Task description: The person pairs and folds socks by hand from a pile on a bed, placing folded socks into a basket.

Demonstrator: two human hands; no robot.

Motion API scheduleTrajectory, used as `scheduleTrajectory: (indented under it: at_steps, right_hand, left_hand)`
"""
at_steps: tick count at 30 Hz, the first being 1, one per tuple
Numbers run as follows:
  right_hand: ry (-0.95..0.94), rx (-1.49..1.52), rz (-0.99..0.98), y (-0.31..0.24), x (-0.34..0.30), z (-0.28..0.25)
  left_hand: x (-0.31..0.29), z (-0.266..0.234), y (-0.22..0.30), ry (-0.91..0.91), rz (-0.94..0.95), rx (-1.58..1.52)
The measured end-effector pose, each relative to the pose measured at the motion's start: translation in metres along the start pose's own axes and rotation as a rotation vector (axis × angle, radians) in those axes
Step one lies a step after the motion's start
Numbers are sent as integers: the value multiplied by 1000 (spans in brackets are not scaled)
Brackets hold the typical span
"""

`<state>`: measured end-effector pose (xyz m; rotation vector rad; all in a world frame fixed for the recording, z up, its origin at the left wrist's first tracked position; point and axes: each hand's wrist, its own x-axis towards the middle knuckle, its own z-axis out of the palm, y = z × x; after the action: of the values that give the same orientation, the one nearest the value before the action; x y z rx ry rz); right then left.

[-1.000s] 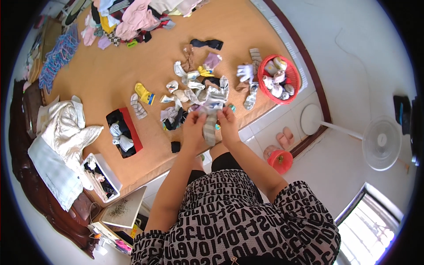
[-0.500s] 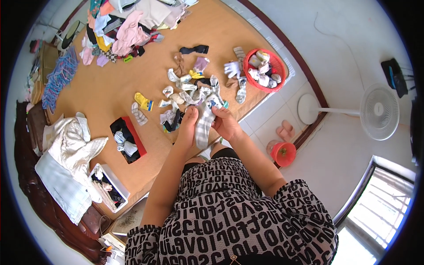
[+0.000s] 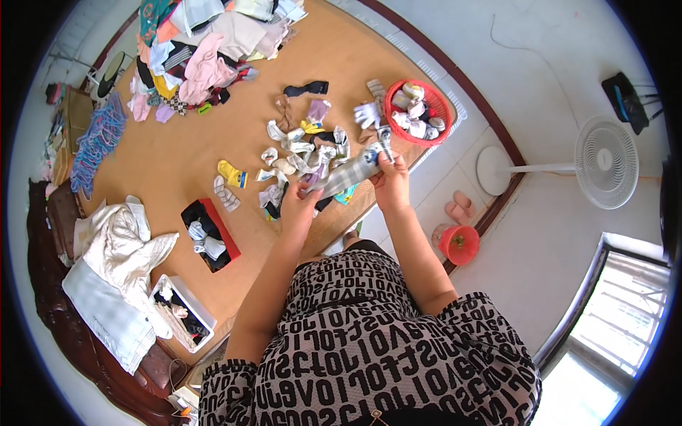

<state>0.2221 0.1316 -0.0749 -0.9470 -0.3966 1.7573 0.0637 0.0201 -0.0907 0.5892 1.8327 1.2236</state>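
A grey-and-white checked sock (image 3: 348,175) is stretched between my two hands over the near edge of the mat-covered bed (image 3: 277,57). My left hand (image 3: 301,206) pinches its lower left end. My right hand (image 3: 392,182) grips its upper right end, where a dark pattern shows. Just beyond lies a loose heap of socks (image 3: 304,150), mostly white and grey. A yellow sock (image 3: 231,174) and a striped sock (image 3: 226,194) lie left of it. To the right, a white glove (image 3: 366,113) rests beside a red basket (image 3: 428,142) of bundled socks.
A large clothes pile (image 3: 206,67) covers the far left of the bed. Blue and purple hangers (image 3: 97,142) lie at the left edge. Nearer are a red-sided box (image 3: 226,231) and a white box (image 3: 197,298) with contents. On the floor stand a fan (image 3: 605,163) and red bucket (image 3: 460,245).
The sock has swung from hanging nearly upright to lying slantwise between my hands. My right hand has moved right and my hands are farther apart.
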Motion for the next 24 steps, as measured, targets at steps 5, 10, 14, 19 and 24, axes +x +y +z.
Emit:
scheduleTrajectory:
  at_steps: [5, 10, 14, 19, 24]
  right_hand:
    - [-164, -303, -121, 22, -16, 9]
    - [-461, -448, -48, 32, -47, 35]
    - [-417, -466, 23, 31, -44, 32]
    - [-390, -953, -167, 36, -39, 36]
    - [-404, -913, -195, 44, -28, 26]
  left_hand:
    - [-3, 6, 28, 36, 224, 103]
    - [2, 12, 41, -152, 16, -287]
    - [-4, 8, 50, -125, -2, -237]
    - [-7, 1, 49, -129, -147, -506]
    - [-3, -9, 29, -193, -108, -465]
